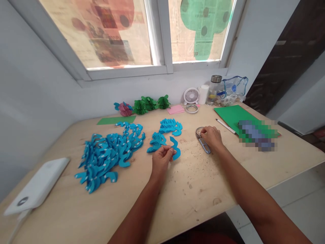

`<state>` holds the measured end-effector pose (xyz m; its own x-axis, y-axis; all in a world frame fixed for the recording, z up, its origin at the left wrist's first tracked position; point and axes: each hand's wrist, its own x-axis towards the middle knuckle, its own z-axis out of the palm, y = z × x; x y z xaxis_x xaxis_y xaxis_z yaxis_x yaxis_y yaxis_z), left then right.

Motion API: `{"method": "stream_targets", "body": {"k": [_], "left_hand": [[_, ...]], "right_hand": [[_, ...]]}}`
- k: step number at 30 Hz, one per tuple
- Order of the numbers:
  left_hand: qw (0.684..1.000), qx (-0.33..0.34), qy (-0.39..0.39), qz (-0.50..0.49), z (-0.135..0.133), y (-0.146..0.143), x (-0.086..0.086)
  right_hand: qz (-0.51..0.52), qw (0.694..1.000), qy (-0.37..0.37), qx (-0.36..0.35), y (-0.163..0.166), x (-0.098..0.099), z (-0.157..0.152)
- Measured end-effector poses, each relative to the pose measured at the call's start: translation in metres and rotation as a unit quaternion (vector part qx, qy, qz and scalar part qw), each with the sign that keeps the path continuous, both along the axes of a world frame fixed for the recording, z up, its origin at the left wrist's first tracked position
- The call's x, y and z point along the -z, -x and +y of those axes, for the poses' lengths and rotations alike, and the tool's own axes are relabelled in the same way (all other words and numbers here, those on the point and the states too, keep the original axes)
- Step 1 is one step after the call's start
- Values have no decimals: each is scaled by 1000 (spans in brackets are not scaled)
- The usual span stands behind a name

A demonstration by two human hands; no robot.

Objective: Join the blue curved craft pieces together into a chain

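My left hand [161, 157] is closed in a pinch on a curved blue paper cutout [176, 149] just above the wooden table [203, 189]. My right hand [212, 137] rests on the table to the right, its fingers curled over a roll of clear tape [199, 130], with small blue-handled snips [205, 145] lying just under the hand. Two small stacks of blue cutouts [170, 126] lie beyond my left hand. A big heap of blue cutouts [109, 152] with white tabs spreads to the left.
A white device [38, 186] lies at the left edge. Green paper sheets [232, 115], a pen [225, 125], a blurred patch, a small white fan [191, 96], a tape ring [191, 108], a bottle [214, 88], a clear pouch [232, 88] and green paper flowers [149, 103] stand along the back under the window.
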<state>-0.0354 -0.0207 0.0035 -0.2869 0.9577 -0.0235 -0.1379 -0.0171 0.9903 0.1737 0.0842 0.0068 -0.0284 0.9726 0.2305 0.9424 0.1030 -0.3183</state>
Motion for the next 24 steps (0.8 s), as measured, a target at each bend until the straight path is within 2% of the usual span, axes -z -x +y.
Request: {"method": "stream_targets", "body": {"k": [6, 17, 24], "left_hand": [[1000, -2, 2, -3, -2, -1, -4], [1000, 7, 4, 2, -4, -1, -8], [1000, 9, 11, -6, -5, -1, -10]], "right_hand": [[-61, 998, 2, -10, 9, 6, -3], [-97, 988, -121, -15, 19, 16, -7], [-113, 982, -148, -1, 21, 14, -9]]}}
